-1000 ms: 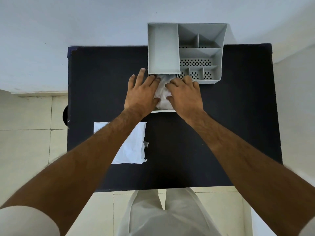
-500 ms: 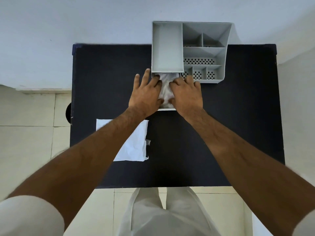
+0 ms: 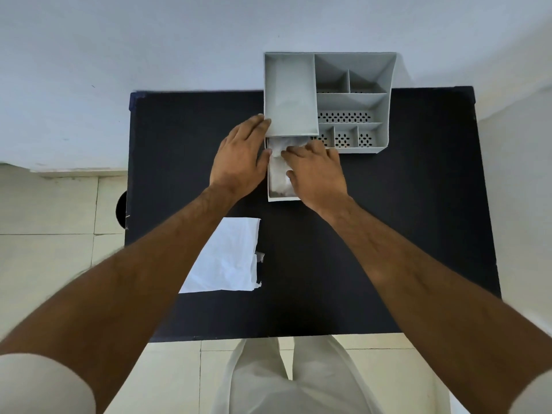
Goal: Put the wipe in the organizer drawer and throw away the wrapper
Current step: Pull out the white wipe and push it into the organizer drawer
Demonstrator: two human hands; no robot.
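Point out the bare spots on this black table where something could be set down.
Free: the table right of the right hand, below the organizer; the far-left corner beyond the left hand; the near edge below the wrapper. Crowded: around the open drawer, where both hands press the wipe.

No text, label, brand, number or sign can be read anywhere: the grey organizer point(image 3: 352, 103) and the white wrapper point(image 3: 230, 258) are both plain.

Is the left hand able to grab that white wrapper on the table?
Probably yes: the wrapper lies flat and uncovered, right beside the left forearm. The left hand must first leave the drawer.
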